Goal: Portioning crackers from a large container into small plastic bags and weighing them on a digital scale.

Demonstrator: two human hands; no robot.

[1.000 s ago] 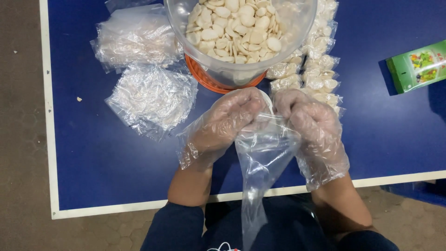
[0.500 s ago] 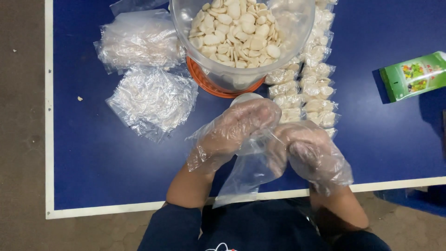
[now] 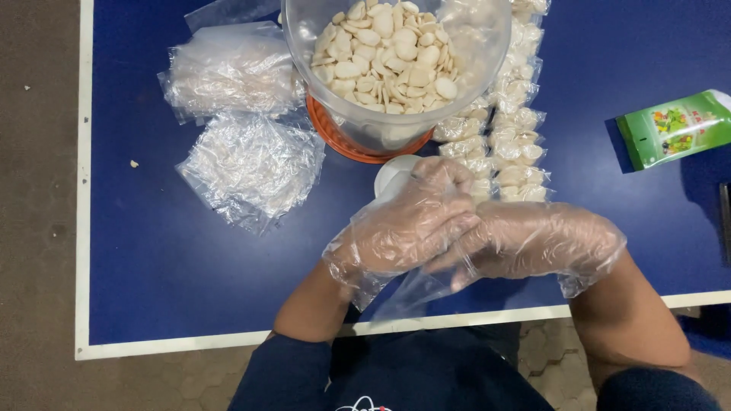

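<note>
The blue table (image 3: 190, 259) with its white edge line fills most of my view. At twelve o'clock from my hands stands the big clear plastic tub (image 3: 396, 114), heaped with pale, flat, shell-shaped crackers (image 3: 384, 57) and resting on an orange lid (image 3: 335, 141) that shows under its base. At ten o'clock lie two piles of empty clear bags: the farther pile (image 3: 228, 72) near the table's far edge and the nearer pile (image 3: 251, 167) just beside the orange lid. At one o'clock, touching the tub's right side, runs a double row of small filled packets (image 3: 514, 137), each holding a few crackers. At two o'clock, well apart from everything else, lies a green printed pouch (image 3: 674, 129).

Both my hands wear loose clear plastic gloves and meet in the middle, near the table's front edge. My left hand (image 3: 403, 228) is curled over, its fingers clenched around the top of a small clear plastic bag (image 3: 415, 293), which hangs down from my hands toward six o'clock. My right hand (image 3: 533, 240) presses in from three o'clock, its fingers pinching the same bag where they touch my left. Just behind my left knuckles, at twelve o'clock, a small white cup (image 3: 392, 175) peeks out.
</note>
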